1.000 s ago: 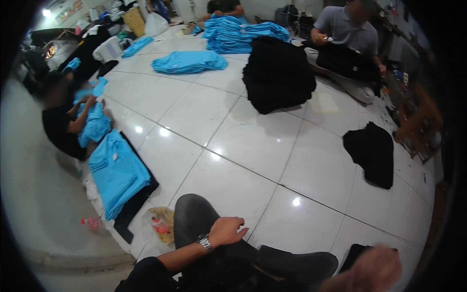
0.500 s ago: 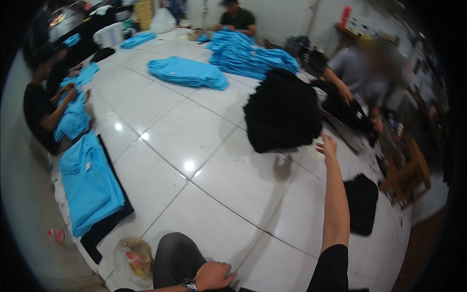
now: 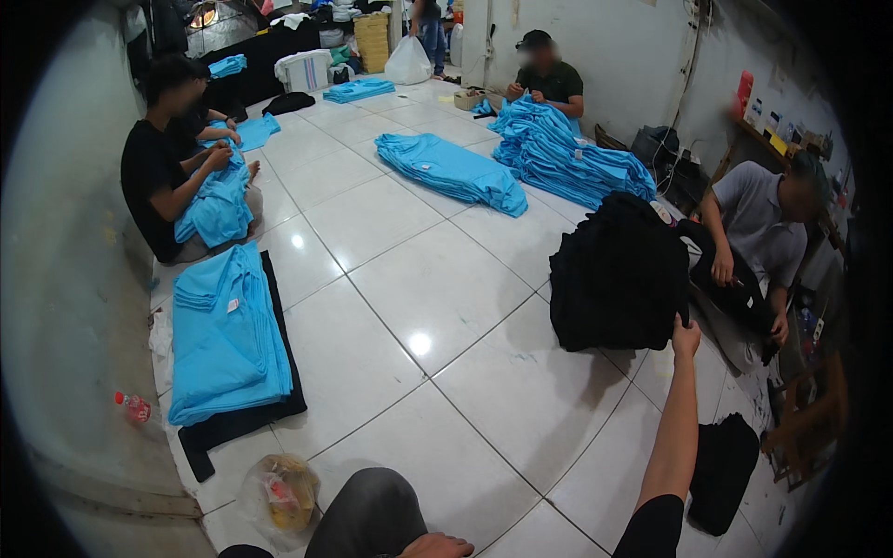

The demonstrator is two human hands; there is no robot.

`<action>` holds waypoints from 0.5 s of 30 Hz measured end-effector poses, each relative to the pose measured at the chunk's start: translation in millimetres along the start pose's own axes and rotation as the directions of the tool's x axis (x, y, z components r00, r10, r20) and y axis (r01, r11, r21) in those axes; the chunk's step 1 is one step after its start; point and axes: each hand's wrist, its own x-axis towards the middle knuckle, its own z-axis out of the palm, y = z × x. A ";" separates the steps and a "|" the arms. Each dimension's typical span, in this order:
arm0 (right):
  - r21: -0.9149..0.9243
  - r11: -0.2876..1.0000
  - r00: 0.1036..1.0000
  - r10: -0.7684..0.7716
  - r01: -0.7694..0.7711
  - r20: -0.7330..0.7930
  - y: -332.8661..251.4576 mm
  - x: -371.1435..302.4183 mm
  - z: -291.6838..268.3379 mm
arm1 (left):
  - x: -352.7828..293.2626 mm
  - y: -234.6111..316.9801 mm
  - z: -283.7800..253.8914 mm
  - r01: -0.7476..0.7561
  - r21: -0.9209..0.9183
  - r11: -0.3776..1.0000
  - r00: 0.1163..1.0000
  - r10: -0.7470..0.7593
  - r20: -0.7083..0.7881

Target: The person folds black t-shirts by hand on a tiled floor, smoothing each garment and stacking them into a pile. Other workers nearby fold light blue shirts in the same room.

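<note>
My right arm reaches out to a tall stack of folded black garments (image 3: 614,279) at the right of the middle. My right hand (image 3: 686,337) pinches the near right edge of a black garment in that stack. Low in the picture, my left hand (image 3: 435,547) lies beside my bent knee (image 3: 377,493), cut off by the lower edge; the part in view looks relaxed and holds nothing. A smaller folded black garment pile (image 3: 723,474) rests on the tiles to the right of my forearm.
Blue garments lie in a near-left pile (image 3: 228,344), a middle pile (image 3: 451,172) and a far heap (image 3: 567,153). Co-workers sit at the left, back and right, the right one (image 3: 763,219) handling black cloth. A plastic bag (image 3: 282,498), bottle (image 3: 133,407) and wooden stool (image 3: 807,418) stand nearby.
My right hand has moved onto the black stack's edge and closed on it. The view has swung up and left, so my left hand shows less and its watch is out of sight.
</note>
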 end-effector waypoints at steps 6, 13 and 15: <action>0.474 0.880 0.997 -0.001 0.039 -0.081 -25.0 -29.1 -10.9 | -9.7 17.8 -18.0 0.046 0.100 0.994 0.999 -0.046 -0.003; 0.858 0.484 0.976 0.200 -0.172 0.082 -21.7 -124.4 -108.4 | -18.4 26.0 -37.2 -0.080 0.073 0.994 0.996 0.082 -0.023; 0.877 0.408 0.941 0.315 -0.254 0.126 5.1 -171.6 -141.2 | -15.7 19.4 -34.1 -0.133 0.111 0.985 0.991 0.134 0.003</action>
